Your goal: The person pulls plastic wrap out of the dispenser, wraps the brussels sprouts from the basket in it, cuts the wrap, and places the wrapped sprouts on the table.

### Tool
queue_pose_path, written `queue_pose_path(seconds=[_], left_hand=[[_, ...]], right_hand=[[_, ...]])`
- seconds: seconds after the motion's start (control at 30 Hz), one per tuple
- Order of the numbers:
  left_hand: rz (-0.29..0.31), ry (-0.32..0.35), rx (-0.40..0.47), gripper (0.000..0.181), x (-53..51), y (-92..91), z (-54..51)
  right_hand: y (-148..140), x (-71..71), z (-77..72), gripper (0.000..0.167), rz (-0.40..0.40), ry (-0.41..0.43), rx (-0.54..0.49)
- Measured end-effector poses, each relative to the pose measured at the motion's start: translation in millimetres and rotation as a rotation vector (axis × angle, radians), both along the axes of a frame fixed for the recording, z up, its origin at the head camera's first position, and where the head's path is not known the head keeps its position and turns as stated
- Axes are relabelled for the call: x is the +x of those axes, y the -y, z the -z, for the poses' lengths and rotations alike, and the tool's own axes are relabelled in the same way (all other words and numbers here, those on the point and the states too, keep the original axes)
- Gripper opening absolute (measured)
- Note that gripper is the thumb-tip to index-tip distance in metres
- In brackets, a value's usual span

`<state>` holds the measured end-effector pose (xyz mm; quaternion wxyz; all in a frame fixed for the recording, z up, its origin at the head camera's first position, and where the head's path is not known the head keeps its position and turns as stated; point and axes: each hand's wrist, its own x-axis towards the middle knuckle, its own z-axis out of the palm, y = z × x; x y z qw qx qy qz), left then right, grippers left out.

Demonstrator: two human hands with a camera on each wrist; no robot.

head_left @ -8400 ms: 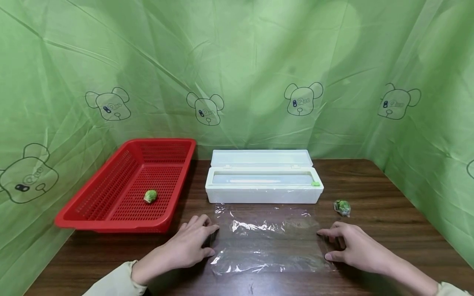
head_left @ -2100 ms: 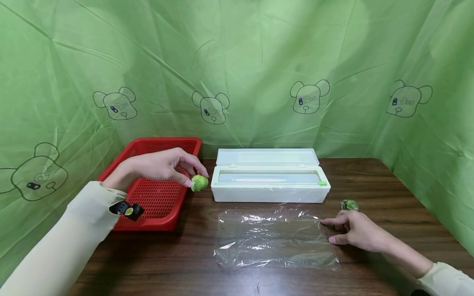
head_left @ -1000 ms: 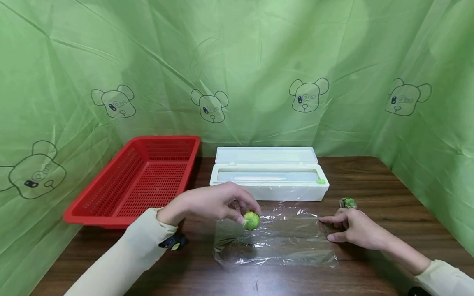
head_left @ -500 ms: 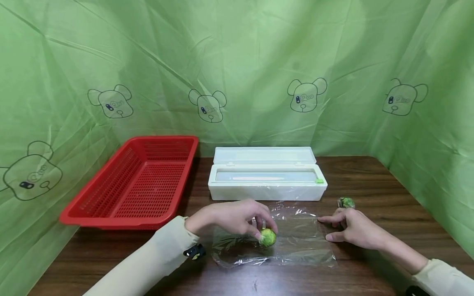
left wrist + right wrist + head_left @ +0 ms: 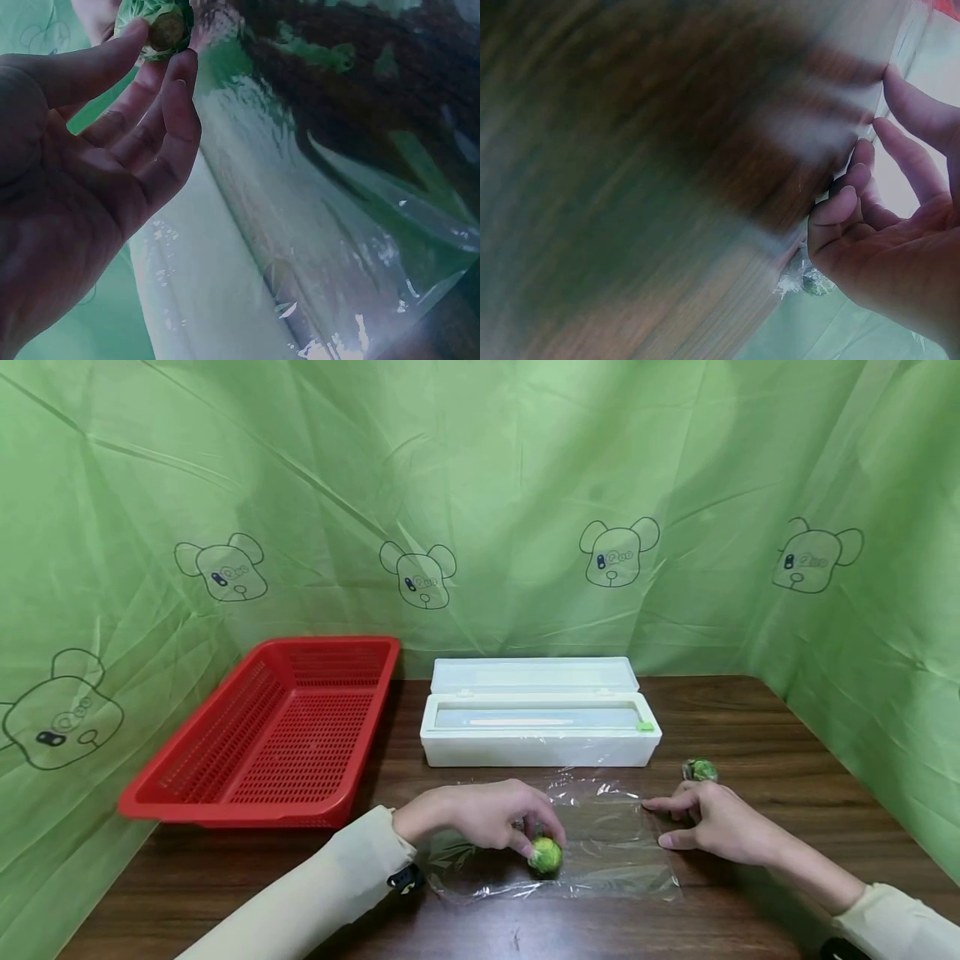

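A green Brussels sprout [image 5: 546,856] is pinched between the thumb and fingers of my left hand [image 5: 495,814], low over a sheet of clear cling film [image 5: 615,839] and possibly touching it. In the left wrist view the cut stem end of the sprout [image 5: 165,31] shows between thumb and fingertips. At the film's right edge, the index finger and thumb of my right hand [image 5: 716,827] rest apart on the edge and table. Its other fingers are curled inward in the right wrist view. Just behind that hand lies a sprout wrapped in film [image 5: 702,770].
Behind the sheet stands a white cling film dispenser [image 5: 540,752] with its lid up and a green slider [image 5: 645,727]. A red perforated basket [image 5: 315,752] sits at the left on the dark wooden table [image 5: 720,710]. Green cloth [image 5: 510,485] surrounds the table.
My left hand has taken the sprout from the red basket, carried it right and lowered it over the film. My right hand has stayed at the film's right edge.
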<state>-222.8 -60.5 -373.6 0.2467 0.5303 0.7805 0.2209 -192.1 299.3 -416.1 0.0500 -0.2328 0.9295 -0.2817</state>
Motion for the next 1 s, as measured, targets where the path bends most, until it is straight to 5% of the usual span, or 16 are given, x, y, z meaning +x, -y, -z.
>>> queue_pose_path(seconds=[0.5,1.0], left_hand=[[-0.026,-0.001,-0.059,0.041,0.0,-2.6,8.4],[-0.02,0.007,-0.052,0.044,-0.7,-1.0,7.9]], right_hand=[[-3,-0.7,3.1,0.05,-0.013,-0.008,0.007],[-12,6.7,5.5,0.033,-0.159,-0.137,-0.135]])
